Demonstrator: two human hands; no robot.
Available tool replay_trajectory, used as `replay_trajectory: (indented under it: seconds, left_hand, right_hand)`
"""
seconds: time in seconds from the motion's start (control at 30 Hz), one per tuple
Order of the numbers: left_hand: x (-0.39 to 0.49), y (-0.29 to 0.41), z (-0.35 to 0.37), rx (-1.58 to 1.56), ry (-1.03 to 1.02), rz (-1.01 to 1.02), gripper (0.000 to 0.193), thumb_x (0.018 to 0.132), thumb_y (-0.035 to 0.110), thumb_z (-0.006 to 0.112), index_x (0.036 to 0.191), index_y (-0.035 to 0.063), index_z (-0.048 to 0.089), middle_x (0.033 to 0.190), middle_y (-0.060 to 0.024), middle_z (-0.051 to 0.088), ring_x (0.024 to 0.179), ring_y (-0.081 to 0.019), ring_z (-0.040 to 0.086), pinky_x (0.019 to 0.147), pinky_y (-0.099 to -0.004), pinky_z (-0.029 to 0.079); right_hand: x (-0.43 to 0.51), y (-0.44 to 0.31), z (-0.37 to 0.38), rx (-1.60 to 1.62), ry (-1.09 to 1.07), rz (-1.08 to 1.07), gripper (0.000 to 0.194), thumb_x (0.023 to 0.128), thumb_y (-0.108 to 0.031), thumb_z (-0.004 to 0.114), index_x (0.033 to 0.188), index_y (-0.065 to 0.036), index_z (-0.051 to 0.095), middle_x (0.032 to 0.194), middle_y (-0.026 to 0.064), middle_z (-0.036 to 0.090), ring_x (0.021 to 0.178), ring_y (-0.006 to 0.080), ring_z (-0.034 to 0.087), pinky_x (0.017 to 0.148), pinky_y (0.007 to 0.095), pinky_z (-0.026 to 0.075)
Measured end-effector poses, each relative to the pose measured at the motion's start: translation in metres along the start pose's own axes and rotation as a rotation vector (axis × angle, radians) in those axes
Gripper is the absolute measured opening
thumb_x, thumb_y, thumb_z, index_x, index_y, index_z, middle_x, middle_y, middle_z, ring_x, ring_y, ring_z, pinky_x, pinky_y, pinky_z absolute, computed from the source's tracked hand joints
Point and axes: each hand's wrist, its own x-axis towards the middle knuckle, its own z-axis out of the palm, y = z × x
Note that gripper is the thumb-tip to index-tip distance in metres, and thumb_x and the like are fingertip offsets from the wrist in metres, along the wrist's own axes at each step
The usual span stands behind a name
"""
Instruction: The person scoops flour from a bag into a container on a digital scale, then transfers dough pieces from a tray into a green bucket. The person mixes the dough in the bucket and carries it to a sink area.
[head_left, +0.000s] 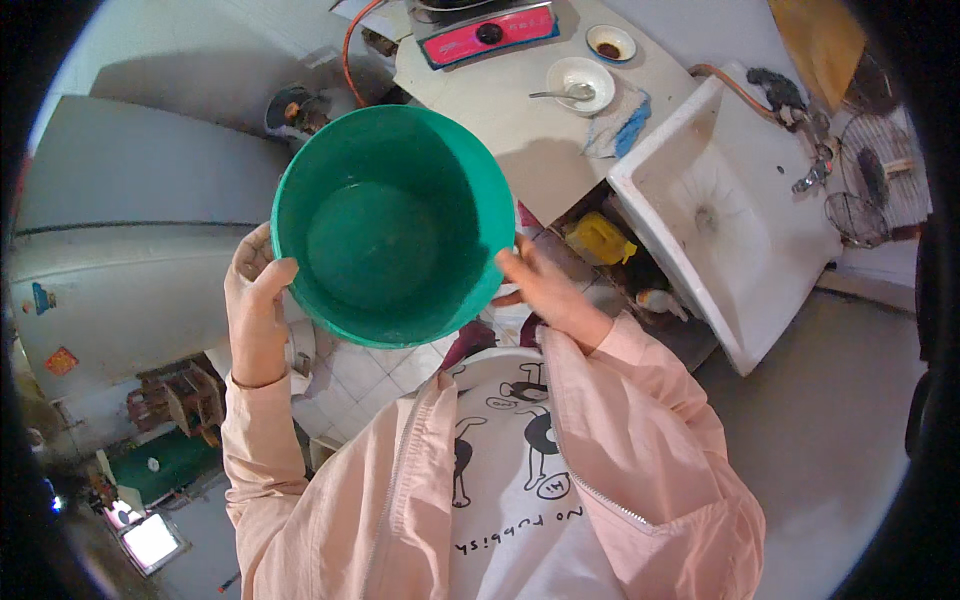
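A round green plastic tub (375, 240) is held up in front of me, its opening towards the camera; I see no contents in it. My left hand (259, 300) grips the rim at the lower left, thumb over the edge and fingers around the outside. On the right side, my right hand (544, 285) is closed on the rim, its thumb at the edge. Both pink sleeves reach up to the tub. Beyond it, on the counter, a white bowl (592, 75) holds a metal spoon (574, 94), beside a blue and white cloth (626, 127).
To the right is a white ceramic sink (720, 217) with a metal tap (814, 176). A gas stove (487, 34) and a small bowl with dark contents (611, 45) stand on the counter (480, 97). A grey refrigerator (142, 172) is at the left; a yellow container (600, 238) sits below the counter.
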Motion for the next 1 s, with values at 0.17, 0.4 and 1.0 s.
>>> replay_trajectory:
  seconds: [0.17, 0.4, 1.0]
  left_hand:
    - [0.002, 0.056, 0.057, 0.128, -0.212, 0.137, 0.059, 0.078, 0.01, 0.067, 0.131, -0.0104, 0.05, 0.102, -0.0109, 0.068, 0.093, -0.0162, 0.063, 0.084, -0.0277, 0.048]
    - [-0.009, 0.148, 0.188, 0.512, -0.588, 0.397, 0.048, 0.084, 0.011, 0.069, 0.127, -0.0039, 0.057, 0.084, -0.0062, 0.067, 0.072, -0.0107, 0.06, 0.063, -0.0244, 0.048]
    - [-0.047, 0.07, 0.134, 0.209, -0.273, 0.473, 0.032, 0.092, 0.011, 0.064, 0.121, -0.002, 0.063, 0.082, -0.0038, 0.066, 0.066, -0.0079, 0.06, 0.062, -0.0206, 0.048]
  right_hand:
    - [-0.016, -0.001, -0.007, 0.141, 0.138, -0.194, 0.058, 0.1, -0.026, 0.05, 0.151, -0.015, 0.026, 0.124, 0.0123, 0.058, 0.094, 0.02, 0.065, 0.065, 0.0323, 0.059]
    - [-0.046, -0.004, -0.079, 0.73, 0.296, -0.363, 0.055, 0.092, -0.016, 0.046, 0.145, -0.008, 0.04, 0.128, 0.0062, 0.056, 0.112, 0.0184, 0.055, 0.094, 0.0313, 0.047]
    - [-0.074, 0.059, -0.213, 1.582, -0.127, -0.204, 0.046, 0.096, -0.024, 0.052, 0.129, 0.005, 0.038, 0.106, 0.0182, 0.045, 0.079, 0.0209, 0.053, 0.051, 0.0275, 0.05]
